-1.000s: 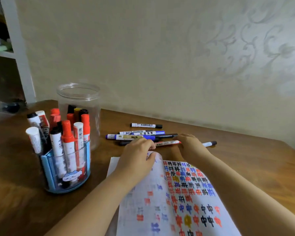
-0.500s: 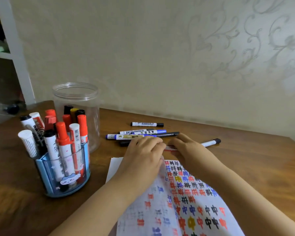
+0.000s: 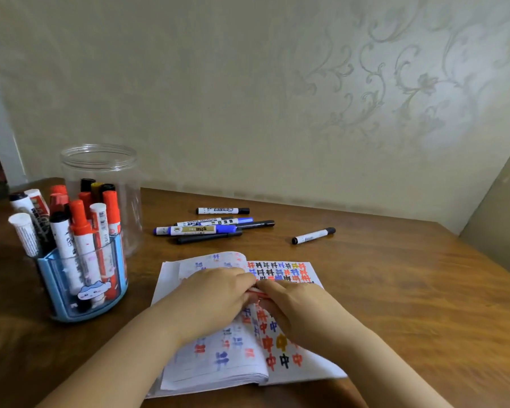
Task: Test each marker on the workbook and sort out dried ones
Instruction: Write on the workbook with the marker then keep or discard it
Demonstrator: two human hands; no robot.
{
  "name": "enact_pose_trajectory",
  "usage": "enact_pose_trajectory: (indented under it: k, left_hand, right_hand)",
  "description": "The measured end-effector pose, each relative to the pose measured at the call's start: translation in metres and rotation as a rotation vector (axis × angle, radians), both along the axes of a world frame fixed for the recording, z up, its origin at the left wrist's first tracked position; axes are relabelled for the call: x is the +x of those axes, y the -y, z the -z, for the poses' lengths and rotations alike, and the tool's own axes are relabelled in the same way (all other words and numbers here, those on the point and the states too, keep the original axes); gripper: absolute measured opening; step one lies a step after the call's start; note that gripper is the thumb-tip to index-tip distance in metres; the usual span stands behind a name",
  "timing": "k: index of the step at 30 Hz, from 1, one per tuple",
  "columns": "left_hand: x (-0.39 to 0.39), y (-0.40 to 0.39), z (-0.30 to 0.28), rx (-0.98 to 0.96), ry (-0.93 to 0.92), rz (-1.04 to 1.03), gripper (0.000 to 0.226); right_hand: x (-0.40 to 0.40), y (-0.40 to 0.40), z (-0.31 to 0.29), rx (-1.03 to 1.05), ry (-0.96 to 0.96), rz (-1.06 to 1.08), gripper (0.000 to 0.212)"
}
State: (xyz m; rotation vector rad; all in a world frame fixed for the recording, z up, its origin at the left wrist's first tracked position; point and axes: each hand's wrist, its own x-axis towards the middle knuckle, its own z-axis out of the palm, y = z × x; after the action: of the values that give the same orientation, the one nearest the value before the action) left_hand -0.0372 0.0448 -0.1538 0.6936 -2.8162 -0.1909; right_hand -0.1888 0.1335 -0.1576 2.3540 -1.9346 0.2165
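The workbook (image 3: 215, 369) lies open on the wooden table, its pages covered with red, blue, black and yellow test marks. My left hand (image 3: 218, 293) and my right hand (image 3: 298, 310) meet over its middle. Both pinch a thin red marker (image 3: 258, 294), of which only a short stretch shows between the fingers. Beyond the workbook lie several loose blue and black markers (image 3: 206, 229). A white marker with a black cap (image 3: 312, 235) lies alone to their right.
A blue holder (image 3: 56, 290) packed with thick red, white and black markers stands at the left. Behind it is a clear plastic jar (image 3: 100, 160) holding a few markers. The wall runs along the table's far edge.
Both hands have drawn back from the loose markers to over the workbook, bringing the red marker with them. The white black-capped marker stays on the table.
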Motion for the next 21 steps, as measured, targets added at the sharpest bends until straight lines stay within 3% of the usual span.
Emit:
enact_pose_trajectory:
  k: [8, 14, 17, 21]
  left_hand:
    - [0.009, -0.001, 0.004, 0.09, -0.003, 0.01, 0.02]
    - [0.01, -0.016, -0.004, -0.112, -0.052, -0.012, 0.021]
    - [0.006, -0.024, -0.004, -0.173, -0.032, -0.045, 0.035]
    - [0.006, -0.021, -0.004, -0.152, -0.051, -0.028, 0.033]
  right_hand:
    - [0.004, -0.002, 0.005, -0.039, 0.007, -0.055, 0.036]
    - [0.006, -0.005, -0.001, 0.014, -0.017, 0.096, 0.02]
    - [0.011, -0.007, 0.0, -0.015, -0.022, 0.108, 0.01]
    - [0.013, -0.009, 0.001, -0.008, 0.032, 0.067, 0.025]
